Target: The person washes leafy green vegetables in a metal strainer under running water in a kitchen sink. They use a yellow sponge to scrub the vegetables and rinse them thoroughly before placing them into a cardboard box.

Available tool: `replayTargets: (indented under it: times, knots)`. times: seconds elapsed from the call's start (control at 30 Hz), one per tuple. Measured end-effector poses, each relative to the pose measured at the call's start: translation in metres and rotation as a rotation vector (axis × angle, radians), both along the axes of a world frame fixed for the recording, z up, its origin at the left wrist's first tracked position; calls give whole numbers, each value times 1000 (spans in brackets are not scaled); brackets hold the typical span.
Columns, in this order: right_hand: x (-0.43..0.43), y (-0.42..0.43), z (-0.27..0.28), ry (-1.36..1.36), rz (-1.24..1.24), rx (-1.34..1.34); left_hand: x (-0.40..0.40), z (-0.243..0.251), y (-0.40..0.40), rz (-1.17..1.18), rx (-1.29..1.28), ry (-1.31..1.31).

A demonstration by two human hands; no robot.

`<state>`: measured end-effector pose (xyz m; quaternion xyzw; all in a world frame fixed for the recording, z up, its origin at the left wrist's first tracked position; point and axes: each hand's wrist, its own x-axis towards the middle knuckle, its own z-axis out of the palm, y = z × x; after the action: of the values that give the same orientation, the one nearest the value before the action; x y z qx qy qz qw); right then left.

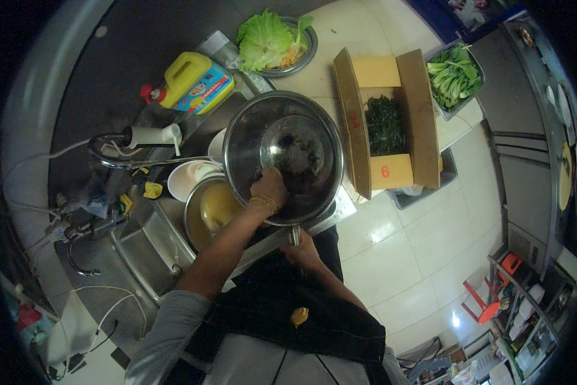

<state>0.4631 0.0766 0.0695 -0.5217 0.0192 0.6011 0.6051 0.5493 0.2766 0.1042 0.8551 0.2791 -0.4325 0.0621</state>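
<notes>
A large round metal pan (250, 130) with a bright rim and dark, wet inside is held over the sink edge. Its short metal handle (295, 236) points towards my body, and my right hand (303, 251) is closed around it. My left hand (269, 188) reaches inside the pan, its fingers curled near the bottom; whether they hold anything is hidden. Dark green leafy bits (307, 149) lie on the pan's bottom. Right of the pan, a cardboard box (425, 144) with raised flaps contains dark green leaves (385, 125).
Below my left forearm, a metal basin (189, 224) holds cloudy yellowish liquid, beside white bowls (180, 182) and a sink (146, 255). A yellow detergent jug (197, 82), a curved faucet (110, 162), a lettuce plate (310, 53) and a tray of greens (454, 79) stand around.
</notes>
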Motion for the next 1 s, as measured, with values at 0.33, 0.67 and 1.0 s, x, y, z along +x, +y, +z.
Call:
replayTargets:
  times: [0.33,0.67,1.0]
  knots:
    - [35,10,46,167,11,32,36,36,19,177,-38,-92]
    - [42,17,47,205,-20,49,24,-6,30,150,-73,-189]
    - [26,14,30,225,-31,59,15,14,-15,-173,-224,-596]
